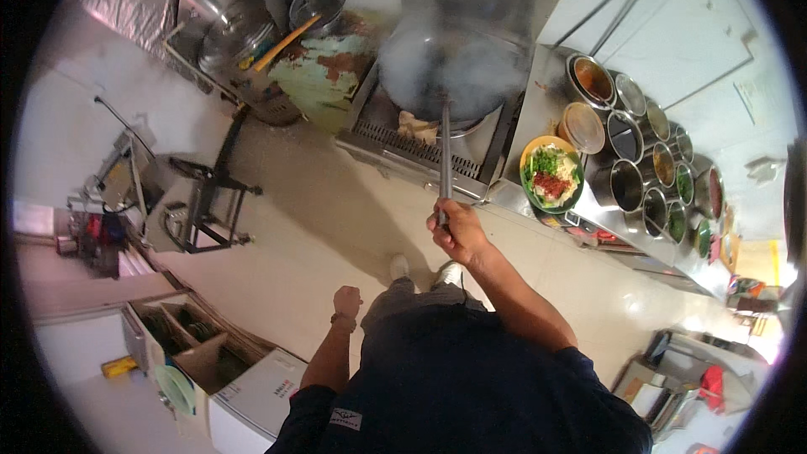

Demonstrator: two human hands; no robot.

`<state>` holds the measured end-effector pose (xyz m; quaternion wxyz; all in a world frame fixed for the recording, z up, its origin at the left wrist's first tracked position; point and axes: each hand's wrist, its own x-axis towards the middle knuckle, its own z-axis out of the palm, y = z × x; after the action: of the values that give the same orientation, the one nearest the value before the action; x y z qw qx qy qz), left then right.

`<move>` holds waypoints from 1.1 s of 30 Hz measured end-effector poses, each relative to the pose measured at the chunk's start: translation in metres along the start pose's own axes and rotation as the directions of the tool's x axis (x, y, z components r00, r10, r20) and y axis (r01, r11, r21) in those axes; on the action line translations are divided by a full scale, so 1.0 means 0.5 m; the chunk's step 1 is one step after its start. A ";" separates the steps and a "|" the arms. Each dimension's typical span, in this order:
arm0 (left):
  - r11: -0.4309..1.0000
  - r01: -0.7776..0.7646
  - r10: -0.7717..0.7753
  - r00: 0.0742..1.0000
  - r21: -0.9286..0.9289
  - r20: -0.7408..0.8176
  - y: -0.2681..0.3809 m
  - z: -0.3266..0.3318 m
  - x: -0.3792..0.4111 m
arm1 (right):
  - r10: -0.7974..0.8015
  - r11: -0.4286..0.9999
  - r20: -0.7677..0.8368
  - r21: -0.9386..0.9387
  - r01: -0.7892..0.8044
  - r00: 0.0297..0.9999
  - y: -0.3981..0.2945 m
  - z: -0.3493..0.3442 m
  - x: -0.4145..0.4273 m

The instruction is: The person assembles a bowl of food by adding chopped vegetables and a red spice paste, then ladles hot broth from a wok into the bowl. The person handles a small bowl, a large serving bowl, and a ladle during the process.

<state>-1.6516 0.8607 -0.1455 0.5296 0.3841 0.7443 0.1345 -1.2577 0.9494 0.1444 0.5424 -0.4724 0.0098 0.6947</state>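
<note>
My right hand [459, 231] grips the end of a long metal handle [446, 157]. This handle runs up over the front of the stove to a dark wok [410, 85]. Thick smoke or steam hides the wok's inside, and I cannot tell whether the handle belongs to the wok or to a tool in it. Down by my left side, my left hand [348, 302] hangs with its fingers curled and nothing visible in it. To the right of the stove, a plate [524, 167] holds chopped greens, something red and something pale yellow.
A folded cloth [417, 128] lies under the wok's front. Several metal pots [626, 185] of seasonings crowd the right counter near a lidded tub [581, 128]. At left are a strainer [318, 3], a black stool-like frame [214, 202] and a divided cardboard box [202, 359].
</note>
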 end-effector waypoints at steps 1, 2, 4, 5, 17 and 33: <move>1.000 0.000 0.000 1.000 -0.021 0.000 -0.005 0.005 0.003 | -0.008 1.000 -0.016 -0.006 0.008 1.000 0.007 -0.002 0.000; 0.999 0.002 -0.001 1.000 -0.045 0.030 -0.012 0.010 0.002 | 0.001 1.000 -0.077 -0.016 -0.002 0.997 -0.002 -0.004 0.027; 0.998 0.062 -0.060 0.997 -0.033 0.045 -0.029 0.018 0.016 | -0.031 0.999 -0.043 0.017 0.032 0.999 -0.025 -0.012 0.083; 0.996 0.091 -0.090 0.994 -0.024 0.054 -0.040 0.015 0.026 | -0.048 0.998 -0.029 0.026 0.049 0.998 -0.028 -0.014 0.099; 0.320 -0.624 0.404 0.770 0.713 0.493 -0.230 -0.093 0.168 | -0.059 0.998 -0.130 -0.045 0.054 0.990 0.040 0.088 0.050; 0.978 -0.038 -0.004 0.980 0.206 0.201 0.066 -0.112 0.117 | -0.106 0.987 -0.057 0.111 0.112 0.993 0.033 0.092 0.073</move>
<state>-1.6956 0.9362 -0.1431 0.5573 0.4555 0.6939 0.0209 -1.2991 0.9941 0.1372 0.6053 -0.4579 0.0372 0.6500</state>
